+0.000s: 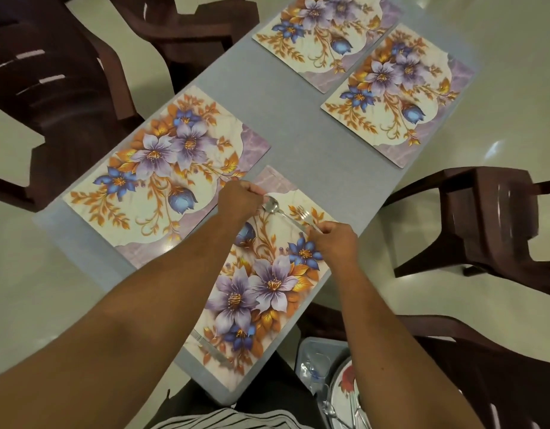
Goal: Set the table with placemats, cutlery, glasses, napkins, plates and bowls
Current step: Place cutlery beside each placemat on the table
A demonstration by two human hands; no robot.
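Spoon [271, 205] and fork [304, 215] lie on the near placemat [261, 292], between both hands. Left hand [241, 201] pinches the spoon's bowl end; right hand [335, 239] grips the fork's handle.

On the grey rectangular counter [298, 131] lie four flowered rectangular placemats. The nearest placemat [261, 292] lies under both grips. The left grip [239, 198] is at its far edge, the right grip [332, 239] to the right, with a steel spoon [271, 205] and steel fork [304, 215] between them. A second placemat [162, 171] lies left of the left grip; two more [326, 35] [397, 94] lie beyond both.
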